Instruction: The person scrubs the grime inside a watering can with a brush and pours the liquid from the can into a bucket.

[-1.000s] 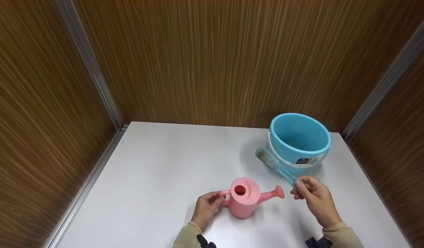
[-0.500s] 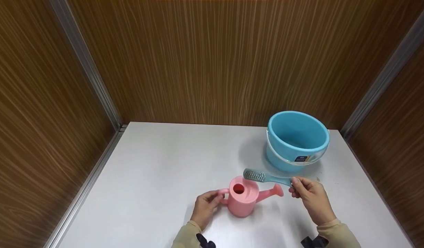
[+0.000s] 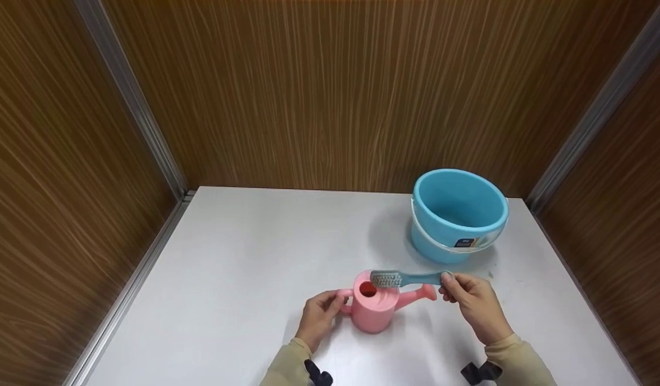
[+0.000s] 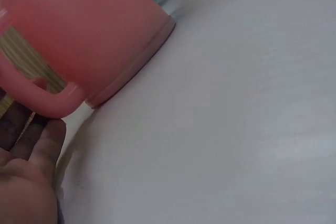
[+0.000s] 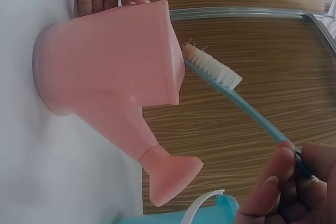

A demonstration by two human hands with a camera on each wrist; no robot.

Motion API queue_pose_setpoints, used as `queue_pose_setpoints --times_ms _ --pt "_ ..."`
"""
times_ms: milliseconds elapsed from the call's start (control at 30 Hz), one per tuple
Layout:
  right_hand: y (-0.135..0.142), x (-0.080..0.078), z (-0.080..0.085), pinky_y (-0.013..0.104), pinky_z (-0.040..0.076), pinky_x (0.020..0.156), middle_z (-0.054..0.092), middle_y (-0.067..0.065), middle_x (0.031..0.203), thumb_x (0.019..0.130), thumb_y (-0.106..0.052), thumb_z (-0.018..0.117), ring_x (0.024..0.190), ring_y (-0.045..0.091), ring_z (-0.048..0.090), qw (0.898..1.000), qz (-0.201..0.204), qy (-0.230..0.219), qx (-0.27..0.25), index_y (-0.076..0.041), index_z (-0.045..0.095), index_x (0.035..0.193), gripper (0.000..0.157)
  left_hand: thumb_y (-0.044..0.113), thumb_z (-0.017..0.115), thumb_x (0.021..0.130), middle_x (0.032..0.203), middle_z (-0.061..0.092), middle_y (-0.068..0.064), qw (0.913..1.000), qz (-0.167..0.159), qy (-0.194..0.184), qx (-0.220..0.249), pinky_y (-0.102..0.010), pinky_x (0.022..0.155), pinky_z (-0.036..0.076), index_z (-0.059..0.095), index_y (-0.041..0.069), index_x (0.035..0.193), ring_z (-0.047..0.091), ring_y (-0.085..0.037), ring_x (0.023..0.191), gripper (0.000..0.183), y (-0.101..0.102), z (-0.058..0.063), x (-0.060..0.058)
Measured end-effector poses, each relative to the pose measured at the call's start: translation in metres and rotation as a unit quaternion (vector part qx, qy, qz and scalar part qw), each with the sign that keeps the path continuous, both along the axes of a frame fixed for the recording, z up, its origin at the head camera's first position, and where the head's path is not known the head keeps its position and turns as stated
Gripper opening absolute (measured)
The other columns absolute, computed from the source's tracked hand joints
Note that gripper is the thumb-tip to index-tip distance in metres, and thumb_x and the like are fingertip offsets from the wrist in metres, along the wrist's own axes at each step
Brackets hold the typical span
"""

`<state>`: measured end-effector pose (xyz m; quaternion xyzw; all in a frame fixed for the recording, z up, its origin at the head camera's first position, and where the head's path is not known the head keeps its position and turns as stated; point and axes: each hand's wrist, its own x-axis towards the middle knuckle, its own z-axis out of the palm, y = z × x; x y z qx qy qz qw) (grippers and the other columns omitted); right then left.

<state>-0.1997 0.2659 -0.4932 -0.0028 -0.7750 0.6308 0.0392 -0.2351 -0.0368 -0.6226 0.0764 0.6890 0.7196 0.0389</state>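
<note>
A pink watering can (image 3: pixel 373 316) stands upright on the white table, its spout pointing right. My left hand (image 3: pixel 317 316) grips the can's handle; in the left wrist view the fingers (image 4: pixel 48 140) sit at the handle's lower bend. My right hand (image 3: pixel 475 305) pinches the end of a blue scrubbing brush (image 3: pixel 423 278) by its handle. The brush lies roughly level, its white bristles (image 5: pixel 212 66) facing up. In the head view its head overlaps the can's top, beside the round filling hole (image 3: pixel 368 289).
A light-blue bucket (image 3: pixel 434 236) with a white handle stands at the back right of the table (image 3: pixel 244 257). Wood-grain panels (image 3: pixel 308 96) with metal corner strips enclose the back and both sides.
My right hand has brought the brush from beside the bucket leftward and nearer, turning it level over the can's top. The left hand keeps its hold on the can's handle.
</note>
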Motion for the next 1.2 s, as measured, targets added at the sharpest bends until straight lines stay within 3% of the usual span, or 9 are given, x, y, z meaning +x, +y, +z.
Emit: queue_pose_setpoints --times_ms 200,333,667,833,1000,1200 --pt "-0.006 -0.002 0.005 0.032 0.05 0.068 0.058 0.024 0.081 0.088 -0.032 0.059 0.073 0.024 0.056 0.999 0.017 0.017 0.03 0.006 0.062 0.089 0.038 0.028 0.056 0.091 0.1 0.066 0.0 0.9987 -0.01 0.037 -0.033 -0.029 0.087 0.044 0.068 0.016 0.103 0.058 -0.019 0.099 0.021 0.002 0.028 0.009" --pt "-0.011 -0.005 0.01 0.031 0.05 0.07 0.06 0.026 0.082 0.088 -0.032 0.059 0.074 0.025 0.057 0.998 0.028 0.029 0.041 0.005 0.064 0.088 0.036 0.028 0.055 0.092 0.1 0.066 -0.006 0.9983 -0.01 0.042 -0.04 -0.03 0.086 0.044 0.068 0.013 0.102 0.059 -0.021 0.098 0.022 0.004 0.03 0.008" --pt "-0.037 -0.015 0.021 0.031 0.052 0.066 0.059 0.015 0.071 0.088 -0.029 0.061 0.067 0.023 0.055 0.991 0.063 0.087 0.081 -0.009 0.068 0.084 0.021 0.027 0.051 0.094 0.095 0.062 -0.021 0.9981 -0.044 0.033 -0.028 -0.041 0.083 0.045 0.067 0.01 0.1 0.057 -0.038 0.093 0.024 -0.005 0.028 0.008" --pt "-0.061 -0.021 0.041 0.03 0.047 0.057 0.058 0.006 0.068 0.089 -0.025 0.059 0.067 0.029 0.053 0.987 0.07 0.105 0.099 -0.009 0.068 0.083 0.02 0.025 0.049 0.095 0.091 0.061 -0.023 0.9964 -0.041 0.061 -0.042 -0.036 0.078 0.045 0.066 0.009 0.1 0.056 -0.04 0.09 0.024 -0.01 0.027 0.008" --pt "-0.086 -0.021 0.058 0.027 0.045 0.058 0.057 0.008 0.07 0.09 -0.015 0.059 0.068 0.026 0.054 0.98 0.057 0.155 0.114 -0.006 0.068 0.08 0.016 0.024 0.048 0.095 0.09 0.061 -0.024 0.9952 -0.043 0.072 -0.051 -0.031 0.076 0.045 0.067 0.007 0.101 0.056 -0.041 0.09 0.025 -0.013 0.027 0.008" --pt "-0.095 -0.034 0.046 0.027 0.05 0.068 0.062 0.006 0.077 0.089 -0.022 0.059 0.071 0.019 0.059 0.979 0.094 0.146 0.108 -0.012 0.069 0.088 0.014 0.023 0.049 0.095 0.089 0.062 -0.025 0.9948 -0.043 0.072 -0.058 -0.029 0.077 0.045 0.067 0.01 0.103 0.056 -0.041 0.09 0.024 -0.016 0.028 0.011"
